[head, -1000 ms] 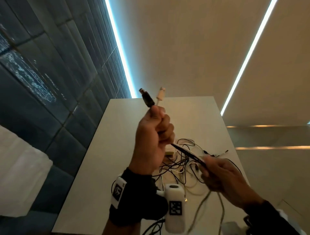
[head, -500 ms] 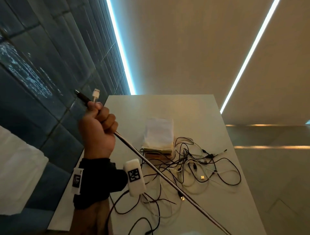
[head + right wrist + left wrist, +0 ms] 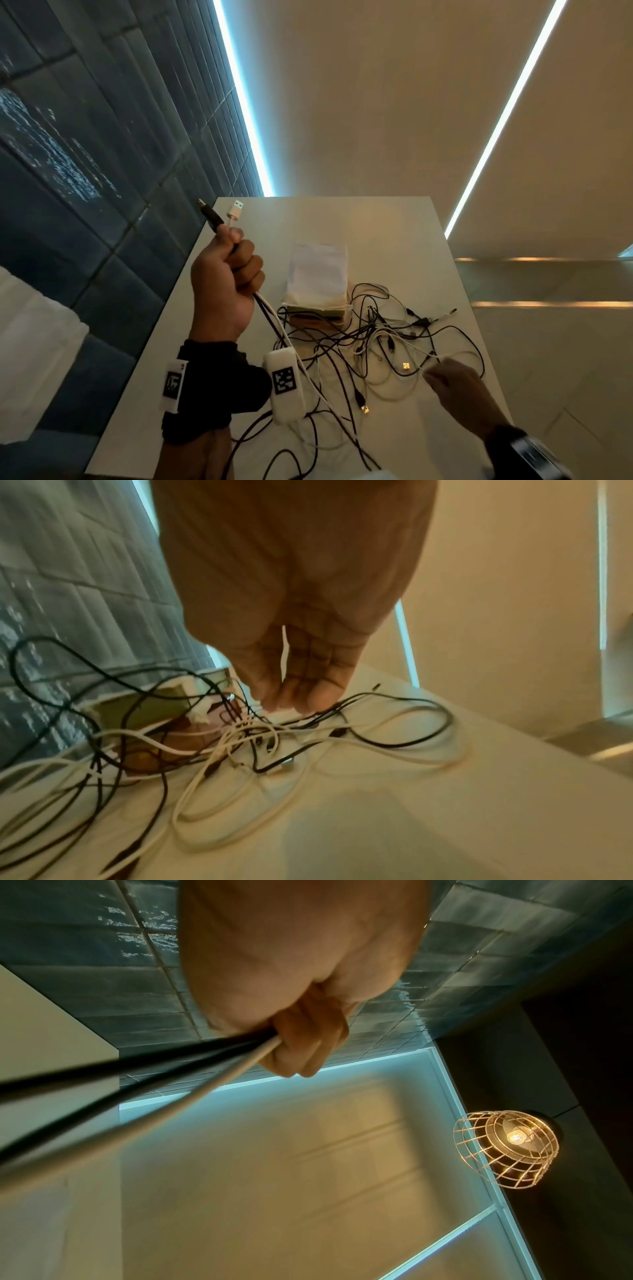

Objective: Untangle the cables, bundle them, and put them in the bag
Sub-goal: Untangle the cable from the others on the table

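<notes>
two cables (image 3: pixel 274 318) rise from the tangle (image 3: pixel 383 346) beside the bag (image 3: pixel 317 274).

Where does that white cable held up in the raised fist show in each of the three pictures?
Head: white cable sticks up from the left hand, left of centre.
Left wrist: it runs from the fist toward the lower left.
Right wrist: cannot tell it among the tangle.
Shared landmark: the blue tiled wall.

- Head view looks down from above the near edge of the tabletop (image 3: pixel 394 226) along its length.
- Left wrist view sits tight against the left hand (image 3: pixel 294 969), facing up past it.
- Right wrist view hangs low, close over the cables (image 3: pixel 240 737); the head view shares them.
</notes>
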`<state>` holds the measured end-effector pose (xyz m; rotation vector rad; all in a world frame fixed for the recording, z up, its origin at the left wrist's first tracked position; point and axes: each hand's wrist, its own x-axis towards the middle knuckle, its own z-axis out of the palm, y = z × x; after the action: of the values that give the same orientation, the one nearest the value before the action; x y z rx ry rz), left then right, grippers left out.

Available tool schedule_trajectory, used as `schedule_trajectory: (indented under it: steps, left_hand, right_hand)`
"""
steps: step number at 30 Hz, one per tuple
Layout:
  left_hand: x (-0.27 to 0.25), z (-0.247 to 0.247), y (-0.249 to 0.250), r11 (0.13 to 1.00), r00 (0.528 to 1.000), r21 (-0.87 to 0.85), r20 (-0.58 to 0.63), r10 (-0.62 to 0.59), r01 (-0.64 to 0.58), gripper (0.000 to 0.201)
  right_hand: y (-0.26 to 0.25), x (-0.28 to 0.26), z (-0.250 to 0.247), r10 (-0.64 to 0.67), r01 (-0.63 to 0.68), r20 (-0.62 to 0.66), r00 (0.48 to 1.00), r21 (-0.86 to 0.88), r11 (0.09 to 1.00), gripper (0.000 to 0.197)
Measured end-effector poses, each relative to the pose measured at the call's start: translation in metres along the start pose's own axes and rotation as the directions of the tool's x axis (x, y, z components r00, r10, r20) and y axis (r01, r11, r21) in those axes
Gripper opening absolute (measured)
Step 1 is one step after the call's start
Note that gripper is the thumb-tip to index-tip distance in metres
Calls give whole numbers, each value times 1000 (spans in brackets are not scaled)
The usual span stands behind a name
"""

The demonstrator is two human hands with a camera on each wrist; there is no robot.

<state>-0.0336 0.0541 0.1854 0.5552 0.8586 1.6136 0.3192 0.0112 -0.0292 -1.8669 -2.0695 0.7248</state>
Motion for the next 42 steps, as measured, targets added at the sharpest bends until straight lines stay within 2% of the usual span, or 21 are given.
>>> schedule_trajectory:
  steps: [2, 5, 7, 10, 17, 21, 26, 29, 31, 34, 36, 39, 40, 42]
  left_hand:
    - [-1, 2, -4, 1000, 1000, 3, 11, -27, 27, 33]
    - [-4, 5, -8, 998, 999, 33, 18, -45, 45, 36]
    - [-5, 7, -10, 998, 999, 45, 22, -49, 48, 35]
    - [-5, 6, -10, 997, 999, 53, 22, -49, 47, 35]
    - [-1, 6, -14, 997, 998, 50, 28, -56, 54, 35]
    - [0, 8, -18, 997, 998, 59, 42, -54, 52, 34]
    - [-1, 10, -20, 991, 998, 133, 48, -36, 29, 32]
    - [-5, 17, -25, 979, 997, 200, 60, -47, 34, 30]
    - [-8, 23, -32, 967, 996, 252, 63, -58, 41, 29]
    - [-12, 31, -45, 919, 997, 394, 62, -53, 24, 20]
    - [-14, 35, -54, 823, 998, 568, 52, -40, 4, 14]
    - [-18, 41, -66, 652, 998, 758, 55, -34, -20, 20]
    - [-19, 42, -68, 632, 998, 775, 50, -28, -21, 23]
    - [-18, 38, -68, 642, 998, 766, 62, -16, -37, 37]
  right_hand:
    - [-12, 36, 10, -35, 39, 77, 996, -55, 998, 13]
    - [-10, 64, 33, 53, -26, 155, 986, -166, 986, 16]
    - [-12, 70, 44, 56, -22, 168, 984, -199, 980, 18]
    - [-16, 71, 48, 22, 34, 196, 980, -279, 960, 18]
    - [-10, 52, 54, -146, 227, 230, 962, -382, 896, 22]
    - [-22, 52, 43, -106, 196, 238, 965, -397, 897, 20]
    - [-50, 80, -2, -230, 238, 104, 968, -80, 968, 8]
    - [-84, 95, -36, -255, 261, -54, 965, 227, 938, 8]
    - [-112, 98, -54, -234, 249, -90, 968, 452, 857, 8]
    - [-155, 92, -75, -203, 217, -115, 972, 766, 605, 13]
    - [-180, 87, -85, -212, 238, -150, 966, 835, 496, 18]
    - [-208, 84, -93, -239, 249, -162, 958, 883, 398, 20]
    - [-215, 84, -95, -235, 241, -161, 959, 897, 369, 18]
    - [-226, 83, -96, -228, 258, -188, 955, 908, 331, 11]
